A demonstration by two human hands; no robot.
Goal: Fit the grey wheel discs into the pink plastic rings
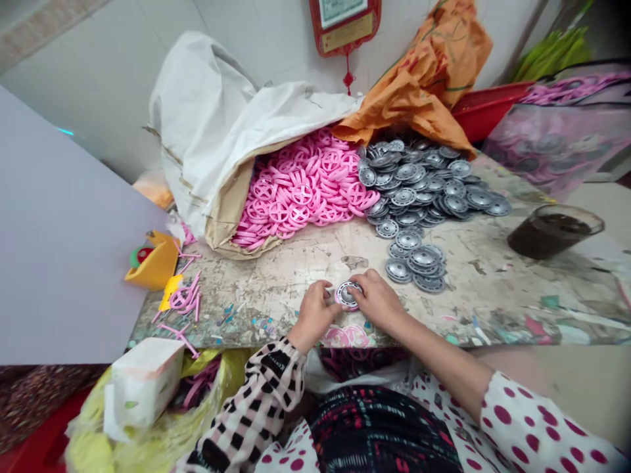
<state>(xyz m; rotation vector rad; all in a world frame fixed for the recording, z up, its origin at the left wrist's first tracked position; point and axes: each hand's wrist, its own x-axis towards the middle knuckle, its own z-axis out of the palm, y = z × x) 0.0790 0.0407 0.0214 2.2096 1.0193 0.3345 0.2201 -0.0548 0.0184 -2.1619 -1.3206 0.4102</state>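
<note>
Item: the grey disc (348, 295) in its pink ring, at 6 o'clock on the bench (473, 295).
Fingers: your left hand (313, 316) and right hand (377, 302) pinch it by the edge.
Handling: it looks light and stiff; hold the rim.
Nearby: stacked grey discs (424, 197) at 1 o'clock, loose pink rings (300, 197) at 12 o'clock.

Bare hands (377, 301); left sleeve (256, 401) pink-black checked; right sleeve (537, 420) white, magenta dots; dark plaid garment (379, 433).

Grey disc (349, 295) inside pink ring (338, 296), held between left hand (313, 315) and right hand (377, 300).
</note>
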